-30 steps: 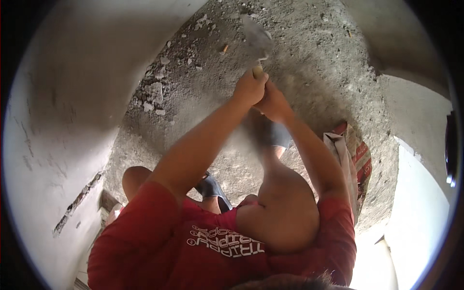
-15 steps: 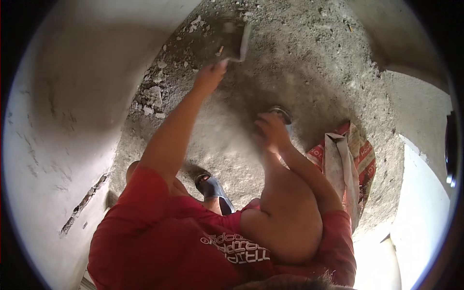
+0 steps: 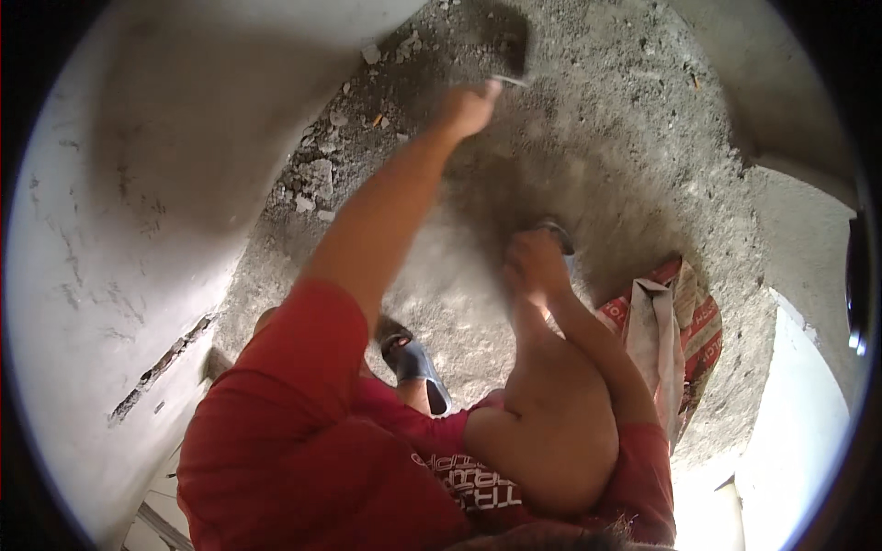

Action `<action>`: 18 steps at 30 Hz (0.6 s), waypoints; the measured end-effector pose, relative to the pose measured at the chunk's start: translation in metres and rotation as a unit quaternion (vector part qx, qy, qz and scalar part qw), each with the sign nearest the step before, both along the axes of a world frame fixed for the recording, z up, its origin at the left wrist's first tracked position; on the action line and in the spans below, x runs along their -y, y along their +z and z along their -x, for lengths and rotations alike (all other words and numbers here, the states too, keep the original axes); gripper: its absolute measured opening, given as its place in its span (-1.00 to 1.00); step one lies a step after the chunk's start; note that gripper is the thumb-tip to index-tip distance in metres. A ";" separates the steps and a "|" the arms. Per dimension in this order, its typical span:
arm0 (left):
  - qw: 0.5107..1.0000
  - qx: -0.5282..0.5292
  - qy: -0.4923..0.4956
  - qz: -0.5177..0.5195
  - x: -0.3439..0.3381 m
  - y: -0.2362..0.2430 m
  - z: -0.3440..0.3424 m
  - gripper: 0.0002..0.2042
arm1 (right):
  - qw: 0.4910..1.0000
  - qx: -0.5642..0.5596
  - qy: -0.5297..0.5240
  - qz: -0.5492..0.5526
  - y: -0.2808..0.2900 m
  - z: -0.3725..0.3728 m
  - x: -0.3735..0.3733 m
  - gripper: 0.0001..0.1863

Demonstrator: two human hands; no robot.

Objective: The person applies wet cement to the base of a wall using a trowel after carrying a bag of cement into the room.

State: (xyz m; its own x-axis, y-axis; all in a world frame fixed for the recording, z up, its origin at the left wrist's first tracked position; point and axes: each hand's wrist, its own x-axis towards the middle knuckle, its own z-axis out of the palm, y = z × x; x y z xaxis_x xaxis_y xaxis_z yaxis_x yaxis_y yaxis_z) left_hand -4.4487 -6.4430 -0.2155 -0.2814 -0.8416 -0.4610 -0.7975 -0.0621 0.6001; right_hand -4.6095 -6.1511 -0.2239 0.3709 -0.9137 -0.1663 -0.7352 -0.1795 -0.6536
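My left hand reaches far out over the floor, closed round the handle of a trowel. Its thin metal neck shows beside my fingers; the blade is dark and smeared by motion, low over loose grit. Nearer to me, my right hand lies against my right ankle with its fingers curled round it. A dark sandal on that foot is partly covered by the hand. Between the left wall and my left arm lie broken pale rubble pieces.
A plastered wall rises on the left. At the right, a crumpled red and beige sack rests beside my right leg. My other sandalled foot stands on the rough floor. A small orange-brown piece lies among the debris.
My left hand has swept the trowel to the right and slightly farther away. My right hand stays at the ankle, its fingers a little more curled. The whole view has shifted slightly.
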 end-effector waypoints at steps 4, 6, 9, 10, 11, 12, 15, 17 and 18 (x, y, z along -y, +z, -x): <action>0.986 0.103 0.044 0.126 -0.053 -0.064 -0.136 -0.54 | 0.998 0.046 -0.029 0.038 0.016 -0.002 0.006 -0.66; 0.982 0.131 0.113 0.079 -0.070 -0.080 -0.159 -0.59 | 0.997 0.044 -0.031 0.052 0.016 -0.003 0.008 -0.68; 0.972 0.054 0.120 0.192 -0.116 -0.049 -0.121 -0.62 | 0.996 0.023 -0.041 0.070 0.015 0.005 0.003 -0.71; 0.939 -0.020 0.076 0.336 -0.114 -0.032 -0.090 -0.62 | 0.997 0.022 -0.040 0.063 0.017 0.005 0.004 -0.70; 0.966 0.002 0.055 0.251 -0.106 -0.014 -0.059 -0.57 | 0.997 0.021 -0.039 0.056 0.018 0.003 0.004 -0.70; 0.986 0.019 0.034 0.163 -0.097 0.000 -0.036 -0.52 | 0.998 0.016 -0.041 0.048 0.019 0.003 0.004 -0.70; 0.997 0.073 0.012 0.028 -0.058 0.007 -0.031 -0.42 | 0.999 -0.014 -0.028 0.026 0.018 -0.003 0.004 -0.68; 0.991 0.061 0.084 0.088 -0.052 -0.010 -0.093 -0.38 | 1.000 0.009 -0.021 0.018 0.014 -0.006 0.006 -0.68; 0.987 0.093 0.125 0.036 -0.055 -0.014 -0.130 -0.39 | 1.000 0.018 -0.022 0.011 0.012 -0.006 0.006 -0.68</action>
